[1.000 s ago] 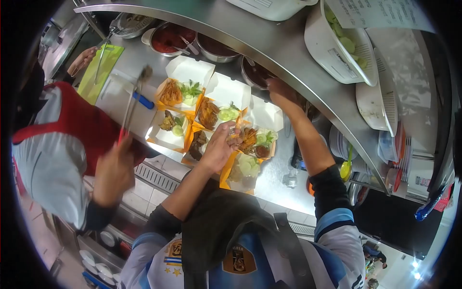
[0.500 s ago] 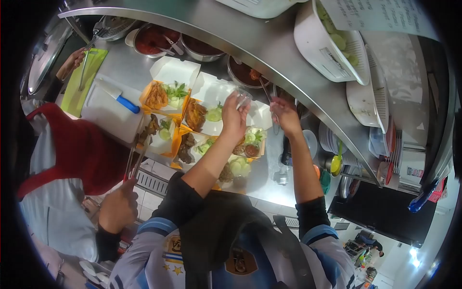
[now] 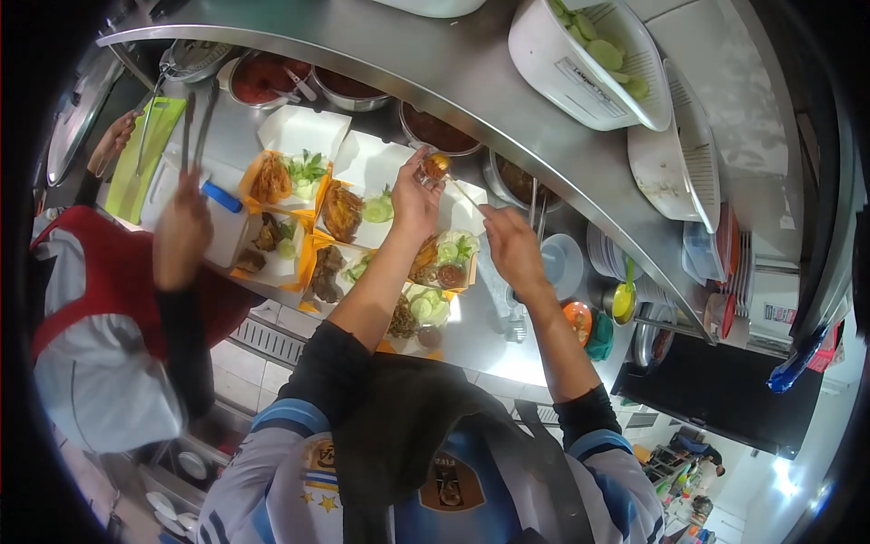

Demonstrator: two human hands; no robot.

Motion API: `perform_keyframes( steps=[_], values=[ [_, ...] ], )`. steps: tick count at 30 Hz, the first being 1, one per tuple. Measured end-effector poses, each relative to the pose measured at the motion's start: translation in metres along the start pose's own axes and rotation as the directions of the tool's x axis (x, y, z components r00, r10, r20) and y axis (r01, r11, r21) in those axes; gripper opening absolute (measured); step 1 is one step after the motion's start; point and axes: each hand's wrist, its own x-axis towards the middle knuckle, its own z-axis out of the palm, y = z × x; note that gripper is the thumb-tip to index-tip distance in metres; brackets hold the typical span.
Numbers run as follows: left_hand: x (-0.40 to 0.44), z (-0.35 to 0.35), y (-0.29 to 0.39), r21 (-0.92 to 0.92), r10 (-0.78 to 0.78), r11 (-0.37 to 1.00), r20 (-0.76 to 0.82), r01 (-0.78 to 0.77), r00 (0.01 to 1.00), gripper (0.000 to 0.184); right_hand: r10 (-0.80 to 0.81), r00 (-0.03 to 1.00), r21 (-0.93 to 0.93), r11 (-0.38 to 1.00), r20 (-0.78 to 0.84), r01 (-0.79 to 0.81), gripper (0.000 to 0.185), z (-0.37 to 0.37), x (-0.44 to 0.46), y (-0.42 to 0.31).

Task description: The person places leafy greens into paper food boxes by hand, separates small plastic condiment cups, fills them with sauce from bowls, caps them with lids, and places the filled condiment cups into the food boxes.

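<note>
My left hand [image 3: 419, 198] holds a small clear cup [image 3: 434, 167] near the rim of a pot of dark red sauce [image 3: 438, 130]. My right hand [image 3: 515, 249] grips the handle of a spoon [image 3: 464, 191], whose bowl end is at the cup with reddish sauce. Below my hands sit several open white and orange boxes [image 3: 370, 145] with fried meat [image 3: 343, 211], cucumber slices and green leaves. The nearest box, at the right, has a small cup of red sauce [image 3: 449, 276] in it.
A co-worker in a red apron [image 3: 104, 272] stands at the left with tongs [image 3: 198, 127] by a white board. Another person's hand is over a green board [image 3: 140, 181]. White baskets [image 3: 580, 72] stand on the metal shelf. Plates and an orange bowl [image 3: 577, 319] are at the right.
The spoon has moved from the sauce pot to the cup in my left hand, which has gone up slightly. The co-worker's tongs have moved up, away from the lower left box.
</note>
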Motion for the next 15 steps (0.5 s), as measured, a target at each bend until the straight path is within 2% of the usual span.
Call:
perform_keyframes(
  steps=[1, 2, 3, 4, 5, 6, 7, 8, 9, 11, 12, 14, 15],
  values=[
    [0.001, -0.002, 0.001, 0.002, -0.017, 1.0, -0.001, 0.017, 1.0, 0.045, -0.022, 0.997, 0.114, 0.993, -0.075, 0.03, 0.027, 0.001, 0.004, 0.003],
    [0.003, -0.005, 0.003, 0.002, -0.031, 1.0, -0.003, 0.031, 1.0, 0.045, -0.034, 0.997, 0.113, 0.993, -0.068, 0.041, 0.027, 0.002, 0.007, 0.006],
    [0.002, -0.009, 0.005, -0.007, -0.019, 1.0, -0.01, 0.019, 1.0, 0.045, 0.246, 0.969, 0.369, 0.9, 0.007, -0.231, 0.027, 0.003, 0.009, 0.01],
    [0.002, -0.013, 0.006, -0.02, -0.039, 0.999, -0.014, 0.039, 0.999, 0.046, 0.48, 0.864, 0.566, 0.675, 0.152, -0.474, 0.026, 0.003, 0.014, 0.01],
    [0.004, -0.016, 0.008, -0.033, -0.059, 0.998, -0.013, 0.058, 0.998, 0.047, 0.52, 0.834, 0.516, 0.671, 0.185, -0.533, 0.026, -0.001, 0.027, 0.01],
    [0.004, -0.019, 0.012, -0.039, -0.049, 0.998, -0.011, 0.048, 0.999, 0.047, 0.51, 0.84, 0.514, 0.678, 0.185, -0.525, 0.026, 0.003, 0.042, 0.015],
    [0.001, -0.025, 0.015, -0.038, -0.071, 0.997, -0.013, 0.07, 0.997, 0.047, 0.372, 0.926, 0.349, 0.861, 0.065, -0.371, 0.026, 0.01, 0.057, 0.024],
    [-0.003, -0.03, 0.018, -0.036, -0.093, 0.995, -0.013, 0.092, 0.996, 0.048, 0.198, 0.98, 0.148, 0.97, -0.025, -0.192, 0.025, 0.019, 0.073, 0.034],
    [-0.006, -0.033, 0.021, -0.038, -0.086, 0.996, -0.009, 0.085, 0.996, 0.048, 0.19, 0.981, 0.147, 0.972, -0.027, -0.184, 0.025, 0.033, 0.092, 0.045],
    [-0.014, -0.039, 0.026, -0.038, -0.072, 0.997, 0.04, 0.074, 0.997, 0.045, 0.02, 0.992, -0.245, 0.968, -0.125, -0.051, 0.024, 0.063, 0.126, 0.061],
    [-0.02, -0.038, 0.03, -0.04, -0.064, 0.997, 0.041, 0.066, 0.997, 0.045, 0.013, 0.992, -0.244, 0.969, -0.125, -0.043, 0.024, 0.067, 0.136, 0.059],
    [-0.03, -0.035, 0.037, -0.015, -0.042, 0.999, -0.006, 0.042, 0.999, 0.045, 0.041, 0.999, -0.274, 0.961, 0.031, -0.031, 0.023, 0.077, 0.151, 0.059],
    [-0.03, -0.032, 0.041, -0.019, -0.032, 0.999, -0.007, 0.032, 0.999, 0.045, 0.031, 0.999, -0.272, 0.962, 0.033, -0.021, 0.023, 0.079, 0.156, 0.06]
  ],
)
